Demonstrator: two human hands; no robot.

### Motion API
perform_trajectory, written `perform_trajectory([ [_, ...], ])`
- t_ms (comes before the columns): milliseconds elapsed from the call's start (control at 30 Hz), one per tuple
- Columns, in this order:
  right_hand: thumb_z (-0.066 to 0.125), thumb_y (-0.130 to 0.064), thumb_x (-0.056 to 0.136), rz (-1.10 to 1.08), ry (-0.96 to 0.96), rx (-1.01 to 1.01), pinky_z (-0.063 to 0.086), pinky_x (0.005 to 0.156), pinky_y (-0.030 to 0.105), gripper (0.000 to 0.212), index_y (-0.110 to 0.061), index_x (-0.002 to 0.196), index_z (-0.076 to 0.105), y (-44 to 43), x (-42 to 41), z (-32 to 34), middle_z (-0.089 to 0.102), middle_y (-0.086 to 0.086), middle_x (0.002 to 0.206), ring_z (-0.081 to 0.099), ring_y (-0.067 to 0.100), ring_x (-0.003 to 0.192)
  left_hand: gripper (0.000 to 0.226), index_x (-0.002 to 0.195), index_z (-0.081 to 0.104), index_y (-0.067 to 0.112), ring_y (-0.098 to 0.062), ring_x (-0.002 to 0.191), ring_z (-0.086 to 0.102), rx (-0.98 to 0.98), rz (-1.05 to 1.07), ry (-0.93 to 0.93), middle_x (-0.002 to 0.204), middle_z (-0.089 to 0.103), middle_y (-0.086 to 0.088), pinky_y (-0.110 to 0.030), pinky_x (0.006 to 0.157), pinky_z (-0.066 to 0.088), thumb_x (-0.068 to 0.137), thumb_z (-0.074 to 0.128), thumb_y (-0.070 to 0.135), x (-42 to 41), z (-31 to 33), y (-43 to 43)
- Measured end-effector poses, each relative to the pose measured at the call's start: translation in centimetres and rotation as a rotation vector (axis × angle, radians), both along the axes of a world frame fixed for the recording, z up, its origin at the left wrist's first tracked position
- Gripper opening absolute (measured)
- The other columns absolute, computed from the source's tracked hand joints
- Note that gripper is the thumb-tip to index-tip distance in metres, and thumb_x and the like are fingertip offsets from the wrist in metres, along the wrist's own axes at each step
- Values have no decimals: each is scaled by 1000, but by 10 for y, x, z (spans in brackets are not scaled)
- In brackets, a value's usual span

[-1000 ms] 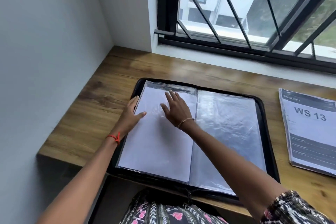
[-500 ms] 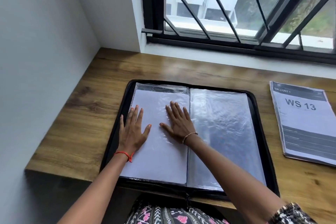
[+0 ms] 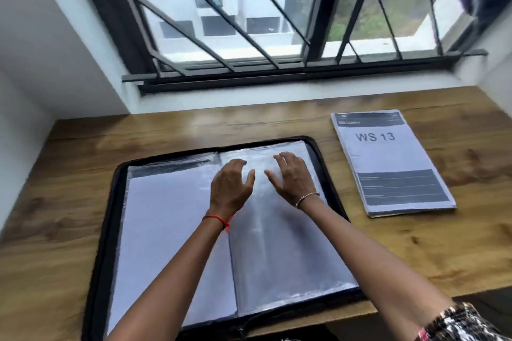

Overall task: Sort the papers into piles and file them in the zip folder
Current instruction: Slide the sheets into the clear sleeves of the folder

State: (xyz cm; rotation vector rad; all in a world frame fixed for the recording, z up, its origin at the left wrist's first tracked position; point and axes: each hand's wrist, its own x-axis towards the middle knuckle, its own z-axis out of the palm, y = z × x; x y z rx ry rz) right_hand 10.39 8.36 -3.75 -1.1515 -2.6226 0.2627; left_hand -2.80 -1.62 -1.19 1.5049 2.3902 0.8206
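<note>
2 hands hover over a sleeve [image 3: 277, 257] of the folder [image 3: 110, 216]: right hand [image 3: 291, 180] spread, empty; left hand [image 3: 230, 185] curled, grip unclear. The stack [image 3: 388, 163] lies right, nearer your right hand.

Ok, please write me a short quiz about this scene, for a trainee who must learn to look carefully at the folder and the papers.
1. True or false: the stack of papers marked WS 13 lies inside the open zip folder.
2. The right hand is above: A) the wooden desk; B) the clear sleeve on the folder's right side; C) the stack.
3. Fill in: a white sheet already sits in the folder's ____ side.
Key: 1 false, the stack lies on the desk, right of the folder. 2 B. 3 left.
</note>
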Motion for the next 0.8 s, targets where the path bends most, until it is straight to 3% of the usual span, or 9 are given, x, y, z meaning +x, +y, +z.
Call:
perform_trajectory([
  [100,39,-44,84,-93,-39,91,51,68,35,48,-5,92,64,37,46,8,64,14,87,62,32,79,31,116,63,8,-25,110,59,62,-54,-39,120,63,-6,-34,82,46,90,56,23,40,10,47],
  [200,41,-42,81,-215,-73,87,48,66,34,42,-7,85,64,74,99,16,62,13,82,60,32,75,23,108,66,7,-25,103,62,140,-143,-91,114,65,-6,-33,79,48,88,57,15,85,13,96],
  [367,42,-41,83,-332,-74,89,51,71,36,44,-4,90,66,126,183,18,64,15,86,62,34,82,18,100,66,-1,-31,93,62,152,-193,-214,105,65,-15,-30,78,42,87,57,7,148,9,163],
  [500,34,-50,83,-416,-101,-24,49,86,43,65,1,108,63,154,227,10,62,21,108,60,38,102,27,112,62,-4,-34,102,57,86,-138,-324,111,61,-19,-31,85,37,89,55,7,178,-2,196],
  [567,27,-58,83,-455,-116,-116,37,103,44,76,-1,127,52,161,237,6,49,22,132,45,36,125,33,119,57,-6,-36,109,52,5,-110,-340,117,57,-22,-34,91,35,90,55,10,182,-9,202],
  [633,34,-56,90,-489,-159,-197,20,113,40,72,-7,142,33,169,248,3,27,16,150,22,28,140,35,119,56,-6,-38,112,49,-52,-107,-319,118,54,-23,-37,93,35,89,56,13,188,-19,210],
  [800,39,-53,92,-488,-137,-309,4,117,37,75,-11,148,11,180,256,-14,2,9,157,0,22,145,50,132,42,-2,-35,125,28,-226,-24,-226,139,34,-18,-39,102,28,93,50,29,200,-30,218],
])
